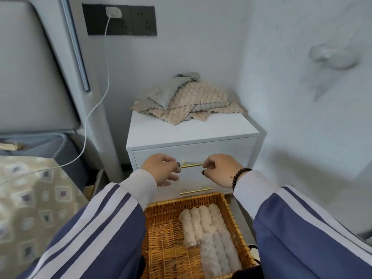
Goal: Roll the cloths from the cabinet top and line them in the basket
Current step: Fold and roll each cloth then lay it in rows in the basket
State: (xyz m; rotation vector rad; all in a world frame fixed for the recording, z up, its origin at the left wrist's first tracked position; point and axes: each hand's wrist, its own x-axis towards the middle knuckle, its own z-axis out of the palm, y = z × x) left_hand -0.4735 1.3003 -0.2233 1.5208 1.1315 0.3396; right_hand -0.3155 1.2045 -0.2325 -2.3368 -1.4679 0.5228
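A bedside corner. Nearest, the basket [159, 238] holds seven rolls [209, 232] along its right side. Above it, left hand [161, 170] and right hand [218, 170] hover with curled fingers, seemingly holding nothing. Beyond, cloths [187, 99] lie heaped on the cabinet [161, 129].

A heap of unrolled cloths [187, 99] lies on the white cabinet [161, 129]; rolled cloths [209, 234] line the wicker basket [161, 246].

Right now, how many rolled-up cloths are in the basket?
7 that I can see: four beige rolls side by side at the far end of the basket, three grey rolls nearer. Sleeves may hide more.
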